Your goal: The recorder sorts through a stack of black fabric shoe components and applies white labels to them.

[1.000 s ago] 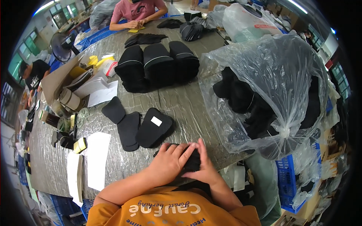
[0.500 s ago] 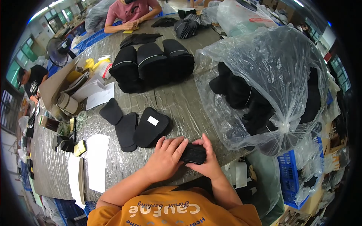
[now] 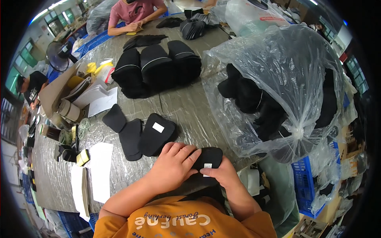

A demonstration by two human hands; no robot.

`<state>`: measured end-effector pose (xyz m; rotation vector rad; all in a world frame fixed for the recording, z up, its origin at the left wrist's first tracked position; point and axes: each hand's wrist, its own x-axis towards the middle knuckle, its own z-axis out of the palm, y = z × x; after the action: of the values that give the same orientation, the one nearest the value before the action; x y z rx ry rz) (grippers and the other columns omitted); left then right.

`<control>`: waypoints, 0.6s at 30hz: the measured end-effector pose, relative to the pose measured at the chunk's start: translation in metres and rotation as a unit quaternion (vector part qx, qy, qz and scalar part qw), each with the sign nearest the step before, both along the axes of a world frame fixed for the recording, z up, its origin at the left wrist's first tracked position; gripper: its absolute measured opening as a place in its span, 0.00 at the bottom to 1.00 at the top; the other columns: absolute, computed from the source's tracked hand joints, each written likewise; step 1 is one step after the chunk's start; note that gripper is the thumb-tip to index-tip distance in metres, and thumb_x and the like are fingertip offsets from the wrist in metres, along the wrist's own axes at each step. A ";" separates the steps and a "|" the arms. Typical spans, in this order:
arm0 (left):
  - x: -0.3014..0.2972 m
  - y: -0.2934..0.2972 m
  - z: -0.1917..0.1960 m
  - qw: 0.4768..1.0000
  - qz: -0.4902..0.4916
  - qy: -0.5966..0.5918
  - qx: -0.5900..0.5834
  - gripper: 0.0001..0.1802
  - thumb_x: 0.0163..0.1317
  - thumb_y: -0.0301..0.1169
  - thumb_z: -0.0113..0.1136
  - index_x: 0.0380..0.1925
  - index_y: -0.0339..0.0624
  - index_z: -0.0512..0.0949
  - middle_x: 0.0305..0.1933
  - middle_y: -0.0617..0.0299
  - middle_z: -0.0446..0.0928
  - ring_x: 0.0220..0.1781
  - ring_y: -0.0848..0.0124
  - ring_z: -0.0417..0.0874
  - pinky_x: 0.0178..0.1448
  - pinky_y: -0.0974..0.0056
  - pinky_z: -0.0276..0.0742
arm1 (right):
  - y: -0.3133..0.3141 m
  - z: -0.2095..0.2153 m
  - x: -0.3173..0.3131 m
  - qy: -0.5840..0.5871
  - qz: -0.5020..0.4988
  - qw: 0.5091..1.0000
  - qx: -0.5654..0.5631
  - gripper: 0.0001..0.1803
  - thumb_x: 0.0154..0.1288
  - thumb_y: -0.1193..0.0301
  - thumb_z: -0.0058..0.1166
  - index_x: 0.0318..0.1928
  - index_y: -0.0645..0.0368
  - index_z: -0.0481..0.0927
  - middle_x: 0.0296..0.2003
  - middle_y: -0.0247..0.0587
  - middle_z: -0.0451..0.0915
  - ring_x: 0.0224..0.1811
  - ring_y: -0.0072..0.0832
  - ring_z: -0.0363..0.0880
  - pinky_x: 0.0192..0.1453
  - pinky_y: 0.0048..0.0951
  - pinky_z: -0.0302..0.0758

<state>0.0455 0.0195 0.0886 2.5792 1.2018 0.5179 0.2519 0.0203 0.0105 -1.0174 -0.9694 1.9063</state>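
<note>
Both my hands are at the table edge nearest me, around a small stack of black padded pieces point(image 3: 212, 154) with a white label on its upper face. My left hand point(image 3: 172, 164) is closed on the stack's left end, fingers over it. With its thumb pressed against the label, my right hand point(image 3: 224, 172) grips the right side. Just beyond my left hand lies a rounded black pile point(image 3: 156, 139) bearing a white sticker. Beside it, to the left, rest more flat black pieces point(image 3: 130, 139) and a smaller black piece point(image 3: 114, 118).
Three banded black bundles point(image 3: 156, 69) stand farther back. A clear plastic bag point(image 3: 293, 75) of black pieces fills the right side, above a blue crate point(image 3: 303, 186). Left are white paper strips point(image 3: 101, 170), a cord coil point(image 3: 84, 126) and cardboard. A person in pink point(image 3: 137, 16) sits across.
The stack between my hands has turned from showing its layered edge to showing its flat labelled face. My right thumb now lies over the label.
</note>
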 end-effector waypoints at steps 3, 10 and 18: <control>-0.002 0.005 -0.013 0.997 0.000 -0.018 -0.070 0.31 0.47 0.33 0.70 0.53 0.35 0.74 0.52 0.53 0.75 0.55 0.54 0.73 0.61 0.52 0.68 | -0.004 -0.003 0.001 0.028 0.019 0.996 -0.088 0.28 0.52 0.79 0.68 0.55 0.61 0.74 0.45 0.35 0.79 0.45 0.22 0.79 0.49 0.27 0.77; -0.007 0.005 -0.057 0.971 0.053 -0.142 -0.186 0.24 0.48 0.33 0.71 0.47 0.38 0.78 0.49 0.52 0.76 0.52 0.51 0.75 0.58 0.49 0.69 | -0.012 -0.029 0.005 -0.014 0.017 0.999 -0.049 0.26 0.71 0.54 0.48 0.56 0.64 0.73 0.48 0.40 0.79 0.51 0.26 0.77 0.56 0.28 0.74; -0.006 0.001 -0.055 0.984 0.059 -0.117 -0.119 0.23 0.45 0.34 0.74 0.42 0.39 0.78 0.42 0.53 0.77 0.49 0.54 0.77 0.53 0.54 0.69 | -0.013 -0.028 0.005 0.008 0.008 0.998 -0.067 0.36 0.73 0.44 0.35 0.58 0.66 0.72 0.53 0.43 0.78 0.54 0.29 0.77 0.60 0.31 0.73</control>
<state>0.0393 0.0206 0.0336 2.1910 1.2544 0.6406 0.2566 0.0068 -0.0174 -1.0718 -0.8521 2.0131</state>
